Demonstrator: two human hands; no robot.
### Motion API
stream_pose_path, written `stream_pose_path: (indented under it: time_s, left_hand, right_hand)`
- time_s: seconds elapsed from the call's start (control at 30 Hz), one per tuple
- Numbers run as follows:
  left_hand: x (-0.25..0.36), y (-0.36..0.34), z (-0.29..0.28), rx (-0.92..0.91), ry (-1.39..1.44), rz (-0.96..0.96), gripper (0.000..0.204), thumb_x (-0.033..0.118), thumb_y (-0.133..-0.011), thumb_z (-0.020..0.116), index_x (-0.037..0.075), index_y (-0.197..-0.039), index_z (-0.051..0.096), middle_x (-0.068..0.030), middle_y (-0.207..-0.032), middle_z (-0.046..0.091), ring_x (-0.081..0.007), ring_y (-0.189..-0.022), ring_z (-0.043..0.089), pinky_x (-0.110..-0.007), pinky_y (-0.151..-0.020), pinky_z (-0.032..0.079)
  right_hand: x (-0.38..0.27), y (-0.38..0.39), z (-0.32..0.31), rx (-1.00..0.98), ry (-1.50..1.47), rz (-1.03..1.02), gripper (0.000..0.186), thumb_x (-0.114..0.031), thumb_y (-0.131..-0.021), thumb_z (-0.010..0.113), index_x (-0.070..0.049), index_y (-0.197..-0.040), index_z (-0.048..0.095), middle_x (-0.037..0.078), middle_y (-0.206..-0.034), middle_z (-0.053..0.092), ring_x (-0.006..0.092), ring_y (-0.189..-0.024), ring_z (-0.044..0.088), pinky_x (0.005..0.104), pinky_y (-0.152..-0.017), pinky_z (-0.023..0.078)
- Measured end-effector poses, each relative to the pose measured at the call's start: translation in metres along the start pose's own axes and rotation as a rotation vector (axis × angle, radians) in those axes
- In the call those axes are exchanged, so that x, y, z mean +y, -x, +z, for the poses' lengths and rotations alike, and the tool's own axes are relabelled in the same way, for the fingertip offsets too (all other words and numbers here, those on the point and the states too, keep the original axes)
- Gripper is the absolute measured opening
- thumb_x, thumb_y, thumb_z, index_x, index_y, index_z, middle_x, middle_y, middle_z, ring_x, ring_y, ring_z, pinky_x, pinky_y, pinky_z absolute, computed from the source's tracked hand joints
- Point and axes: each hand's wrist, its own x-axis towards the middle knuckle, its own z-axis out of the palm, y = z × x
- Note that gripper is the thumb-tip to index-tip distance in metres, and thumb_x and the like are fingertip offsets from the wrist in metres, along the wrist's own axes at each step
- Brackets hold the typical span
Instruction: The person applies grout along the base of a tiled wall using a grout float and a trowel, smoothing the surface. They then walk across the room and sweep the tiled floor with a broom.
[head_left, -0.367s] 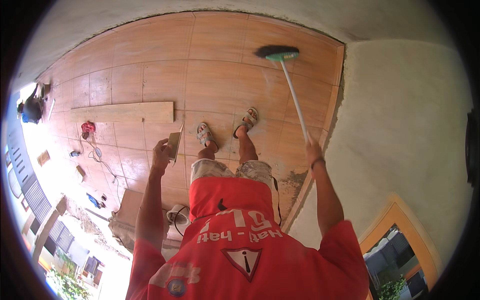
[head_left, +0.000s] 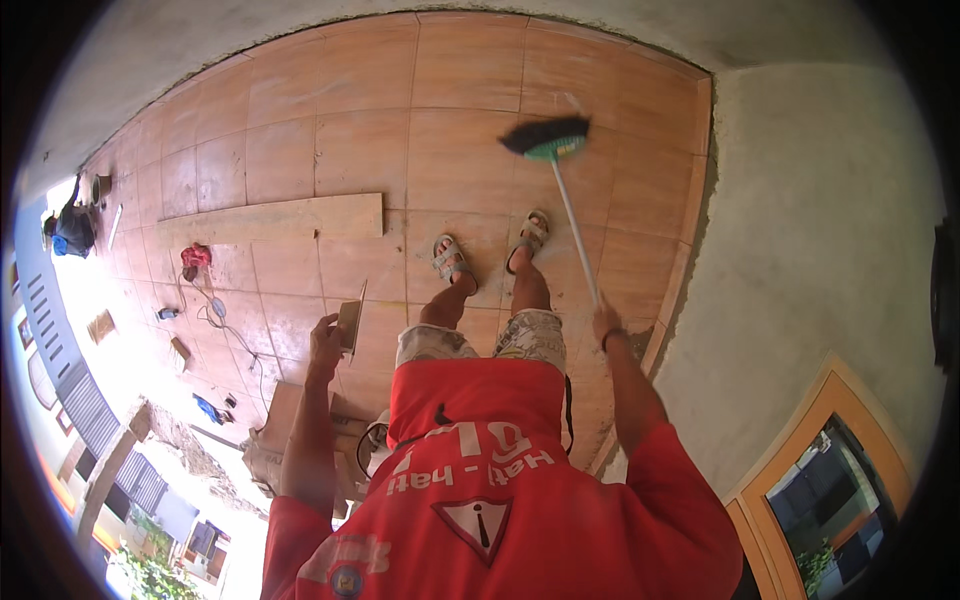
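My right hand [head_left: 607,322] is closed round the pale pole of a broom [head_left: 573,215]. The green broom head with its dark bristles [head_left: 545,137] rests on the tiled floor ahead of my feet, slightly blurred. On the other side, my left hand [head_left: 325,345] grips a thin, flat rectangular plate [head_left: 350,322] by its edge. A narrow pointed strip sticks up beyond the plate, and I cannot make out its exact kind. My sandalled feet stand between the two hands.
A long wooden board [head_left: 290,216] lies ahead to the left. Beyond it are a red object [head_left: 195,258] and a cable [head_left: 235,335]. Another person [head_left: 72,232] crouches at the far left. A plastered wall [head_left: 790,230] and orange-framed window [head_left: 850,500] are right; cardboard [head_left: 283,405] lies near-left.
The broom head has come nearer to me and a little left, with my right hand drawn slightly inward. My left hand keeps hold of the plate. The whole view has shifted.
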Motion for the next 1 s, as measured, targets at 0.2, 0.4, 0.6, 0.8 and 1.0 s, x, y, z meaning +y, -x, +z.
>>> stream_pose_path:
  time_s: [0.2, 0.4, 0.6, 0.8, 1.0]
  left_hand:
    - [-0.086, -0.007, -0.063, 0.170, 0.012, -0.151, 0.033, 0.017, -0.085, 0.056, 0.001, -0.114, 0.053, -0.0109, -0.079, 0.060, -0.0137, -0.053, 0.056, -0.026, -0.036, 0.041]
    - [-0.093, -0.007, -0.061, 0.106, 0.021, -0.150, 0.028, 0.016, -0.087, 0.052, 0.006, -0.113, 0.053, -0.0079, -0.075, 0.062, -0.0127, -0.049, 0.056, -0.024, -0.034, 0.038]
    - [-0.062, -0.006, -0.045, -0.011, 0.029, 0.008, 0.034, 0.017, -0.085, 0.055, 0.003, -0.115, 0.052, -0.0094, -0.079, 0.061, -0.0125, -0.056, 0.055, -0.025, -0.039, 0.040]
    - [-0.047, 0.035, -0.060, -0.039, 0.050, 0.231, 0.034, 0.015, -0.086, 0.053, 0.002, -0.117, 0.051, -0.0096, -0.083, 0.063, -0.0108, -0.062, 0.056, -0.023, -0.045, 0.041]
    - [-0.159, 0.085, -0.086, 0.182, 0.093, 0.116, 0.033, 0.014, -0.086, 0.052, 0.002, -0.117, 0.051, -0.0087, -0.082, 0.062, -0.0108, -0.061, 0.055, -0.024, -0.044, 0.041]
  right_hand:
    - [0.139, 0.200, 0.134, -0.143, 0.130, 0.303, 0.047, -0.021, -0.093, 0.030, -0.023, -0.140, 0.025, 0.017, -0.123, 0.051, 0.0342, -0.106, 0.054, 0.0448, -0.088, 0.045]
    - [0.101, 0.293, 0.046, 0.034, 0.074, 0.103, 0.041, -0.013, -0.089, 0.037, -0.010, -0.131, 0.042, 0.020, -0.116, 0.055, 0.0320, -0.106, 0.054, 0.0398, -0.087, 0.045]
    - [-0.028, 0.151, 0.006, 0.293, -0.058, -0.329, 0.043, -0.016, -0.091, 0.038, -0.014, -0.134, 0.036, 0.025, -0.105, 0.056, 0.0385, -0.098, 0.054, 0.0452, -0.080, 0.045]
    - [-0.233, 0.004, 0.011, 0.260, -0.083, -0.393, 0.041, -0.017, -0.089, 0.038, -0.020, -0.131, 0.041, 0.020, -0.108, 0.059, 0.0350, -0.098, 0.058, 0.0423, -0.082, 0.049]
    - [-0.247, 0.020, 0.123, 0.050, 0.146, -0.349, 0.044, -0.016, -0.087, 0.038, -0.021, -0.131, 0.042, 0.019, -0.113, 0.057, 0.0333, -0.102, 0.057, 0.0423, -0.086, 0.048]
